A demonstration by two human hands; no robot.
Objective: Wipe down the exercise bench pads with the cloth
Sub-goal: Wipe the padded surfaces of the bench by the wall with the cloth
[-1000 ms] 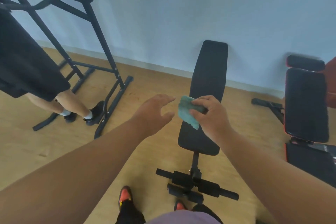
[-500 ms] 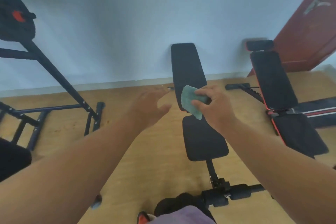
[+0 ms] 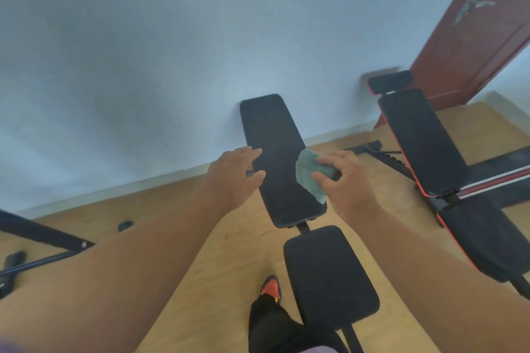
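Right, I've got both forearms stretched forward from the bottom corners of the frame, converging on the middle. My left hand (image 3: 233,173) is palm down at the left edge of the black back pad (image 3: 279,157), fingers spread and relaxed, holding nothing; whether the fingertips actually touch the pad I can't tell. My right hand (image 3: 344,180) sits at the pad's right edge, knuckles up, fingers and thumb curled around the green cloth (image 3: 308,176), which hangs bunched over the right side of the pad (contact with the surface looks likely but isn't clear).

Counting now: two benches. The centre one has two pads, the long back pad running up toward the wall (image 3: 143,51) and a shorter seat pad (image 3: 329,275) below it in the lower middle. The second bench (image 3: 421,140), red-trimmed, stands at the right of the frame with three pads of its own, a small head pad on top. One cloth. One dark red door (image 3: 473,37) in the upper right. One orange shoe (image 3: 271,286) shows at the bottom centre on the wooden floor (image 3: 223,252), beside the seat pad. Black frame bars (image 3: 40,235) cross the lower left.
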